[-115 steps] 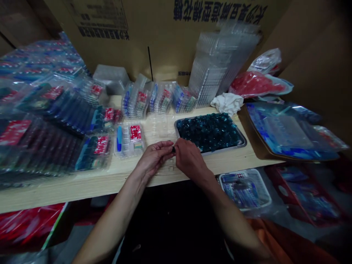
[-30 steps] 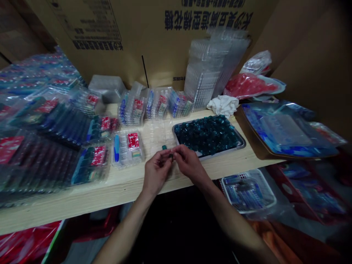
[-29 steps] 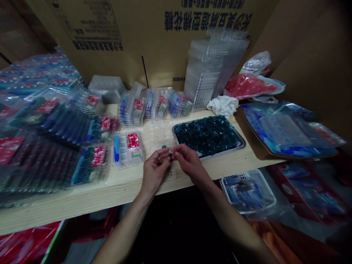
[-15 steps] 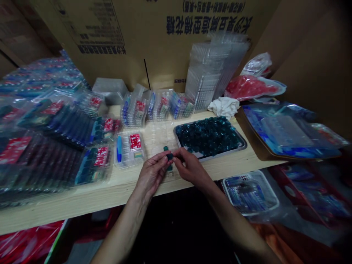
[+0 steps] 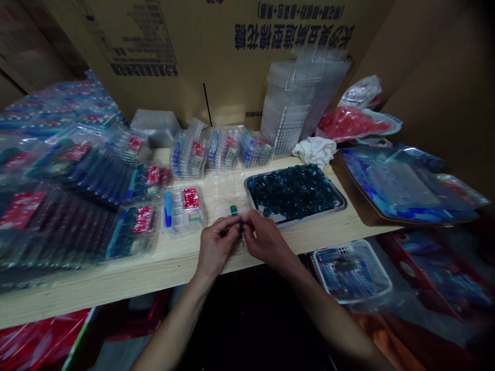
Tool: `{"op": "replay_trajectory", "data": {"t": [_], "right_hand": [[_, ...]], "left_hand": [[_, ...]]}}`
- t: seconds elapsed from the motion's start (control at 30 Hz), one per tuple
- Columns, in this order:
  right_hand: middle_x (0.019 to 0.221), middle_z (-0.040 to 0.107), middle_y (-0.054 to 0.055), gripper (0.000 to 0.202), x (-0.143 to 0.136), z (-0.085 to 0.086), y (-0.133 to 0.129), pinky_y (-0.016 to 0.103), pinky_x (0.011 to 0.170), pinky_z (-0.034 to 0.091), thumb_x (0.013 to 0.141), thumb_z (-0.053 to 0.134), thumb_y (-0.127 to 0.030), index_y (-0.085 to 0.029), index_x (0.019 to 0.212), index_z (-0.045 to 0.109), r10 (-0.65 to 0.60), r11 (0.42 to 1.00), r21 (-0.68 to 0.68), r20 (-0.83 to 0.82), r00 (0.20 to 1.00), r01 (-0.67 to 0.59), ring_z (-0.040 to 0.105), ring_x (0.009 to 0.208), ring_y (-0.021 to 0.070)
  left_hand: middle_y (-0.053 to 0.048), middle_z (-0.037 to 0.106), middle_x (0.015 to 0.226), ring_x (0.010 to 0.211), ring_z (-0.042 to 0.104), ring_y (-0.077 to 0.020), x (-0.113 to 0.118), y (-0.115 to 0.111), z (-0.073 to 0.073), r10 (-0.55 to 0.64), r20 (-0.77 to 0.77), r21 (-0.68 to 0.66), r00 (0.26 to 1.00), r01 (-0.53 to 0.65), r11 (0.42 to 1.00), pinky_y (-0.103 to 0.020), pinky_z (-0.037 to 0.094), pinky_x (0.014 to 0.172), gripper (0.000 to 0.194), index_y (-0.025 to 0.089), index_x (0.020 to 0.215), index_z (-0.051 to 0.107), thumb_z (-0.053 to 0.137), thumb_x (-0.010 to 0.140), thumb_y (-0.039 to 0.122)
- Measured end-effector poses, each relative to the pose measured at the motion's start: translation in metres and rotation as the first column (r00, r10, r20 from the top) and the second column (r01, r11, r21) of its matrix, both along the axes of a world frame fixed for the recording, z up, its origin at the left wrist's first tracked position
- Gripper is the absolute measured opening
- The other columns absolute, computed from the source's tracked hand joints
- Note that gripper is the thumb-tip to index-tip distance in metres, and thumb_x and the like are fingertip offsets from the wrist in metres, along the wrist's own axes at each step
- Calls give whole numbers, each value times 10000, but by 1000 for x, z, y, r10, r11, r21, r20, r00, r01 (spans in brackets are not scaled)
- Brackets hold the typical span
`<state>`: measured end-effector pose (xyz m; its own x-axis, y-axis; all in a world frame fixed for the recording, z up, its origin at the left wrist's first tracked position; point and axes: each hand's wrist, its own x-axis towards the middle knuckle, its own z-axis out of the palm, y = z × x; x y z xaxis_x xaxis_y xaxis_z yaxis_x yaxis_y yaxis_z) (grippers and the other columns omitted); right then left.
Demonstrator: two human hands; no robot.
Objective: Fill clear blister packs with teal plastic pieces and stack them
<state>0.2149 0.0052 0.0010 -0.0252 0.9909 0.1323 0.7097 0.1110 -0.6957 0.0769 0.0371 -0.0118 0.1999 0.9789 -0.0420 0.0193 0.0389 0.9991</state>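
Note:
Between my fingertips is a small dark teal piece (image 5: pixel 242 225), mostly covered by them. My left hand (image 5: pixel 219 241) pinches it from the left, and my right hand (image 5: pixel 266 236) from the right. Just beyond the fingers, another teal piece (image 5: pixel 233 209) sits on a clear plastic tray (image 5: pixel 220 211) lying on the table. To the right stands a metal tray (image 5: pixel 342 206) heaped with teal translucent pieces (image 5: pixel 296 190). Left of my hands lies a filled clear pack (image 5: pixel 180 211) with a blue pen-shaped item (image 5: pixel 168 208) and a red patterned square (image 5: pixel 191 198).
Stacked clear trays (image 5: pixel 286 108) rise at the back beside a crumpled white cloth (image 5: pixel 315 150). Rows of filled packs (image 5: pixel 77 206) crowd the left. An open carton (image 5: pixel 363 206) stands at the right. Below the table edge sits a white basket (image 5: pixel 382 288). A large cardboard box (image 5: pixel 216 77) backs the table.
My hands have closed in around the teal piece and turned slightly, so less of it shows. The left hand has shifted a little to the right. The surroundings are unchanged.

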Motion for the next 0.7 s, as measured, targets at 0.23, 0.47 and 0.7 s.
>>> {"op": "replay_trajectory", "data": {"t": [0.23,0.47,0.7], "right_hand": [[939,643,119,113,-4,-7,-5,339,794,394,913,417,-145,-167,927,527,-65,995,89,193,979,48,585,902,242],[742,608,34,107,2,-12,2,284,654,370,874,431,-146,-212,805,479,-67,992,106,0,998,66,564,698,180],[892,667,54,163,7,-12,-10,286,756,463,893,454,-170,-193,1002,573,77,985,170,-215,974,-41,622,809,168]], "left_hand": [[-25,710,882,813,647,-141,0,-6,-1,-13,-178,199,984,49,979,-239,493,750,261,224,985,777,614,785,192],[-47,734,864,708,646,-112,-1,-2,2,29,243,-340,970,57,939,-220,519,700,248,153,877,769,803,687,309],[-26,714,748,633,645,-102,-22,4,3,86,275,-433,957,44,900,-191,523,634,304,130,799,733,889,572,258]]}}
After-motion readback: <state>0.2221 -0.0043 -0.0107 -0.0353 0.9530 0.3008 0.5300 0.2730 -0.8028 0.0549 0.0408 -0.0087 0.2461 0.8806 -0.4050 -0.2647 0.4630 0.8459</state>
